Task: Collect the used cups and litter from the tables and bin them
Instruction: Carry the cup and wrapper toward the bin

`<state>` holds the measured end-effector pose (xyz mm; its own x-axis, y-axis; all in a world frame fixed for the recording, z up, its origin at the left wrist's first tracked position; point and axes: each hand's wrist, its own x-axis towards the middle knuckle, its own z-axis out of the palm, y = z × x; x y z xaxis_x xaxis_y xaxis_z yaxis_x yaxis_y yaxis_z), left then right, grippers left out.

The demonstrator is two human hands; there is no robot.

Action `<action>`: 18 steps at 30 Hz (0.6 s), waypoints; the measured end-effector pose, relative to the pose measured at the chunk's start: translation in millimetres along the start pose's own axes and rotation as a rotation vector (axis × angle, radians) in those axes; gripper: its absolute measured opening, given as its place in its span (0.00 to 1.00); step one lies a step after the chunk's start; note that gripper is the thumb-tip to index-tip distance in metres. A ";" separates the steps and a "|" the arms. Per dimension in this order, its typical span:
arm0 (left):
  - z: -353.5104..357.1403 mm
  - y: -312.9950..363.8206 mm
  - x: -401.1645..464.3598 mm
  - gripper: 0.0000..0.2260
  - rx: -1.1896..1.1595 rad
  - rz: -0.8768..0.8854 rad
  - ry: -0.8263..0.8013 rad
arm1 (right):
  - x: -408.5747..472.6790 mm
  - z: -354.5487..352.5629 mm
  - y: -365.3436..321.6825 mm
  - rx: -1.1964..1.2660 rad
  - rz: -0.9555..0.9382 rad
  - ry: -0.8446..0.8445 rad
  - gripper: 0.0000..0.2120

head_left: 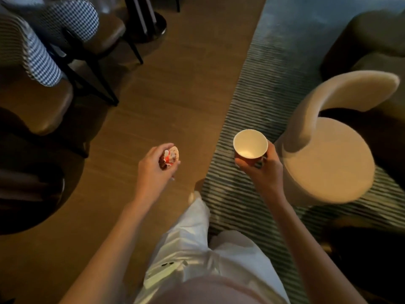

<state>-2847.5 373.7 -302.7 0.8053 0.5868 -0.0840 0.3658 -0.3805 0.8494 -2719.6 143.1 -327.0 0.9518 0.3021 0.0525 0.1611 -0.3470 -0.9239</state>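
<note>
From the head view I see my right hand (pixel 262 170) wrapped round an upright red paper cup (pixel 250 148), smooth white inside, above the striped rug's (pixel 252 88) edge, my left hand's (pixel 153 165) grip closed on crumpled red-and-white litter (pixel 171 157) over the wooden floor (pixel 175 84), round beige chair (pixel 328 159) beside the cup.

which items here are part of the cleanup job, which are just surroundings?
Job:
- paper cup, upright, looks empty, gripped by right hand
- crumpled wrapper, red and white, gripped by left hand

Surroundings:
- beige round chair
- houndstooth chairs
- striped rug
- wooden floor

No bin in view.
</note>
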 end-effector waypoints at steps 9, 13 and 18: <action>65.1 46.6 280.5 0.19 0.028 0.099 -0.081 | 246.0 15.1 11.7 -0.048 0.045 0.155 0.32; 103.2 98.5 396.6 0.18 0.043 0.231 -0.193 | 342.1 -5.0 15.9 -0.075 0.036 0.265 0.32; 174.6 150.9 523.7 0.18 0.092 0.337 -0.261 | 460.4 -40.7 48.6 -0.026 0.103 0.358 0.31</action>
<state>-2289.1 498.8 -309.5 0.9734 0.2231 0.0513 0.0927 -0.5891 0.8028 -2263.0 229.2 -332.3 0.9937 -0.0634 0.0929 0.0617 -0.3829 -0.9217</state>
